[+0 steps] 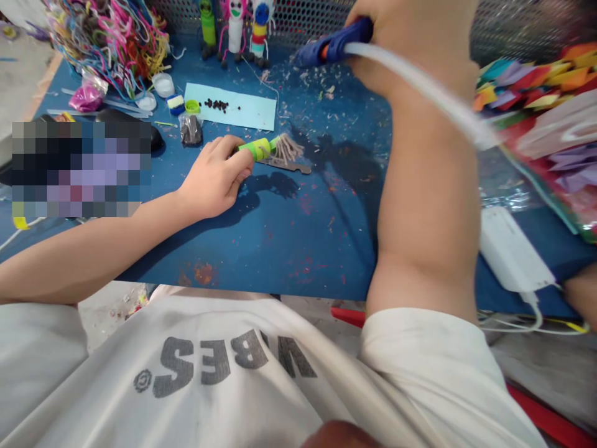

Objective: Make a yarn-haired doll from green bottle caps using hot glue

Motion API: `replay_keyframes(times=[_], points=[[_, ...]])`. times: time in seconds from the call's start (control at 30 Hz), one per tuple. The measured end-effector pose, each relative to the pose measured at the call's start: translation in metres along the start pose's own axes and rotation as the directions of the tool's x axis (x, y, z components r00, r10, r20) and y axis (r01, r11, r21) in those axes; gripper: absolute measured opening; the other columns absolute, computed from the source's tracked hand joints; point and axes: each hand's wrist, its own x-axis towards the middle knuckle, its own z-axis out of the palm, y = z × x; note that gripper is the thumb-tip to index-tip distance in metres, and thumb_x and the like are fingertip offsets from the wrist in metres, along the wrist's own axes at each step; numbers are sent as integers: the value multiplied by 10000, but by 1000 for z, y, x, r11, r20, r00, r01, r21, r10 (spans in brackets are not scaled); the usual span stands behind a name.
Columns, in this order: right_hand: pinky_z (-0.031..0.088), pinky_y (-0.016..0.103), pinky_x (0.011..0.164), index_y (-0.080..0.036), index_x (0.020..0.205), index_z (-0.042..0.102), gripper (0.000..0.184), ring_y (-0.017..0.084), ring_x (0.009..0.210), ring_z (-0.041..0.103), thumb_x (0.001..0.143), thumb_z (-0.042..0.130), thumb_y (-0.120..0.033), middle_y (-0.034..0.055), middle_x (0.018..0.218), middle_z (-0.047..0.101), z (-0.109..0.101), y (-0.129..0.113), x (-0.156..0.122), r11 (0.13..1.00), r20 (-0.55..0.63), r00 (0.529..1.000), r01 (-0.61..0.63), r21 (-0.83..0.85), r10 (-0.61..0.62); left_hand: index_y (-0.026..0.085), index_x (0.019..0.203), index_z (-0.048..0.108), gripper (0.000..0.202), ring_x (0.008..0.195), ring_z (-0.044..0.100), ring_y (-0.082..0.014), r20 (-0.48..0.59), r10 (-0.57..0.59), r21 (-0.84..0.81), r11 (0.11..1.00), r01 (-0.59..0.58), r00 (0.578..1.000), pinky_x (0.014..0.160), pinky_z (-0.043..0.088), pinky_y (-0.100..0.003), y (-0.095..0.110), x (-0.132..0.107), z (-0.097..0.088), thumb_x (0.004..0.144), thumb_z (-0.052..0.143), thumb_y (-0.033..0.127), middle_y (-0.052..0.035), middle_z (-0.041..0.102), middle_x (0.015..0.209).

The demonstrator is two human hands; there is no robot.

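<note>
My left hand (212, 177) is closed around a small green-and-yellow doll body (259, 149), low over the blue table. Greyish yarn strands (289, 149) fan out from its right end. A thin metal strip (296, 167) lies just beneath it. Farther back and to the right, my right hand (401, 28) grips a blue glue gun (331, 48), nozzle pointing left. From the gun's rear a long whitish glue stick (415, 78) curves over my forearm. Behind my left hand lies a light blue paper strip (256, 113) with several tiny black beads (217, 104).
Three little dolls (234, 37) stand against the perforated metal panel (308, 18). A tangle of coloured yarn (107, 43) fills the back left. Coloured paper pieces (536, 78) and a white adapter (515, 249) with cables lie right. Part of another person's arm (583, 292) shows at the right edge.
</note>
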Motion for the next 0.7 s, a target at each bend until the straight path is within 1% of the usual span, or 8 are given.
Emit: replay_keyframes(times=[0.07, 0.13, 0.2, 0.43, 0.53, 0.6, 0.67, 0.7], points=[[288, 705, 1020, 8, 438, 502, 481, 362, 1283, 581, 905, 452, -96, 146, 1009, 786, 9, 14, -1, 948, 150, 986, -20, -318, 71, 256, 1135, 722, 266, 1238, 662, -391, 7, 8, 24, 1000, -8, 1000, 1118, 500, -622, 1, -1, 0, 1100, 528, 435, -168, 680, 1339], [276, 727, 978, -35, 387, 329, 581, 373, 1259, 613, 927, 497, -167, 314, 1170, 723, 19, 28, -7, 907, 163, 978, -55, -417, 134, 255, 1140, 729, 245, 1244, 654, -384, 20, 19, 49, 999, -20, 1000, 1116, 499, -619, 3, -2, 0, 1097, 528, 388, -169, 677, 1371], [271, 732, 946, -66, 406, 253, 639, 394, 1304, 602, 938, 559, -245, 386, 1275, 664, 33, 45, -14, 909, 148, 977, -80, -409, 153, 252, 1143, 738, 232, 1265, 640, -382, 38, 31, 68, 997, -33, 999, 1115, 499, -621, 5, -3, 0, 1089, 531, 342, -170, 671, 1407], [268, 646, 941, -4, 404, 384, 625, 329, 1293, 662, 920, 596, -287, 267, 1275, 707, 69, 101, -22, 925, 203, 967, -70, -373, 155, 219, 1080, 759, 219, 1246, 651, -364, 80, -24, 12, 1000, 23, 996, 1088, 529, -594, 13, -4, -3, 1063, 543, 247, -166, 692, 1408], [318, 607, 934, 14, 598, 645, 525, 326, 1361, 650, 1002, 566, -311, 230, 1432, 713, 55, 88, -13, 940, 186, 975, -55, -336, 123, 207, 996, 751, 176, 1252, 674, -341, 34, -106, -92, 990, 109, 994, 1112, 536, -560, 13, -3, -3, 1048, 587, 244, -140, 722, 1356], [378, 579, 984, 2, 1015, 824, 374, 302, 1413, 642, 1038, 581, -281, 196, 1508, 713, 37, 63, -7, 967, 120, 991, -30, -254, 62, 202, 953, 750, 136, 1237, 687, -314, -40, -189, -191, 965, 178, 981, 1098, 548, -504, 11, -2, -2, 1023, 643, 247, -122, 744, 1295], [456, 493, 1045, -65, 1346, 811, 411, 235, 1346, 686, 1047, 617, -269, 163, 1412, 772, 16, 25, -4, 989, 14, 997, 72, -130, -71, 197, 917, 750, 139, 1113, 708, -262, -108, -284, -321, 917, 237, 953, 978, 568, -411, 8, 0, 0, 1008, 712, 294, -109, 763, 1220], [501, 420, 1027, -66, 1350, 813, 401, 202, 1208, 728, 1037, 629, -237, 157, 1269, 813, 7, 4, -5, 985, -36, 985, 167, -41, -169, 196, 903, 748, 185, 1023, 703, -232, -133, -329, -395, 883, 254, 935, 887, 558, -366, 7, 0, 0, 1010, 746, 348, -103, 769, 1179]])
